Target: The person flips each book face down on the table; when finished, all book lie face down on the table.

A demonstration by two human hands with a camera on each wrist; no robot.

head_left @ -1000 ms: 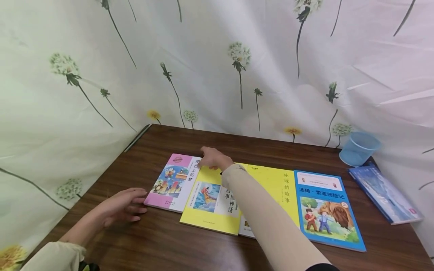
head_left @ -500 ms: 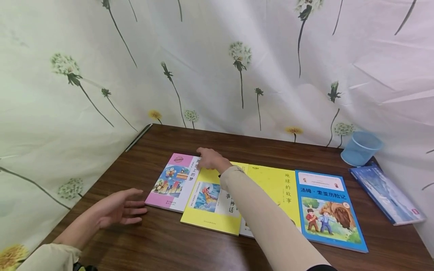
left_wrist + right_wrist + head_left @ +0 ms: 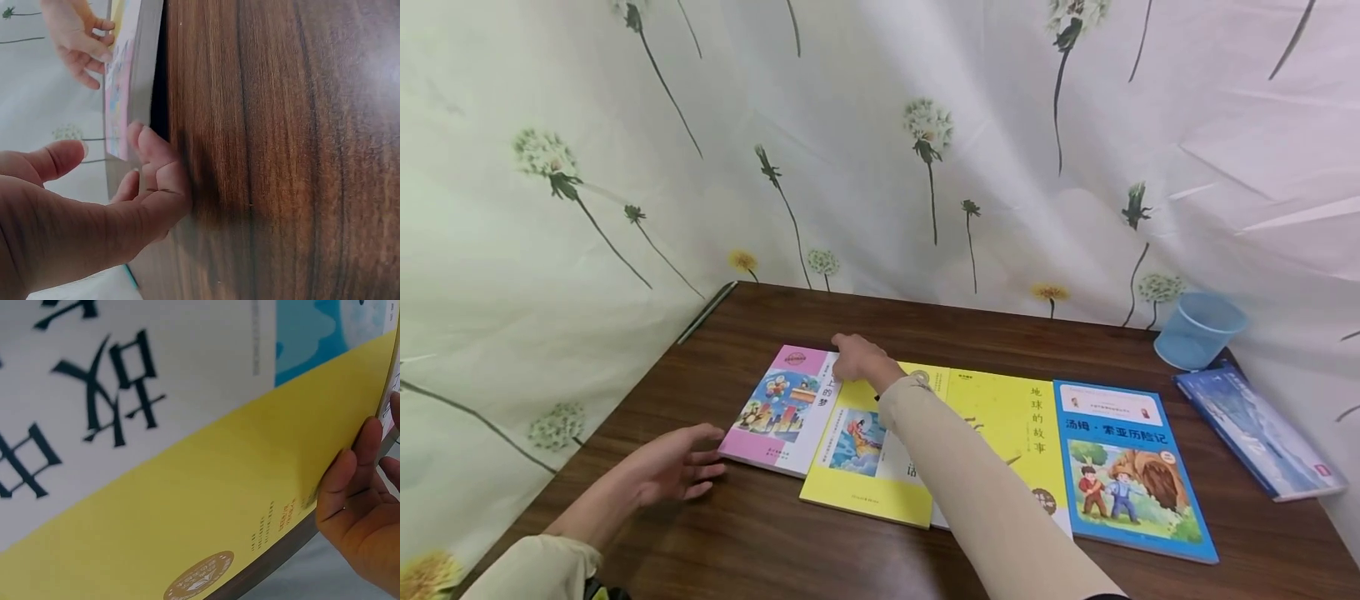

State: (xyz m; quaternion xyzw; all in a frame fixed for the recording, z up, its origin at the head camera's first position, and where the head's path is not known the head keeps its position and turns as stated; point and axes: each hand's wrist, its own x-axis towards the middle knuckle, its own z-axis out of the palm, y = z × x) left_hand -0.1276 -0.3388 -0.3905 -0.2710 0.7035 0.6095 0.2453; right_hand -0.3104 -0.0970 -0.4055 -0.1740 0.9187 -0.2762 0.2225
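Note:
A pink-and-white book with a city picture lies at the left end of a row of books. My left hand is beside its near left corner, fingers loosely bent, fingertips right at the edge; the left wrist view shows the thumb apart from the fingers. My right hand reaches across to the far side, where the pink book meets a yellow book. In the right wrist view its bent fingers are at the yellow book's edge. The right forearm covers part of the yellow books.
A second yellow book and a blue book with two cartoon figures continue the row rightward. At the right edge lies a thick blue-white book, behind it a light-blue cup. Dandelion-printed cloth hangs behind the dark wooden table.
My right hand has shifted slightly left, over the pink book's far right corner. The left hand's fingers spread apart, then drew closer together at the corner. The books look unmoved.

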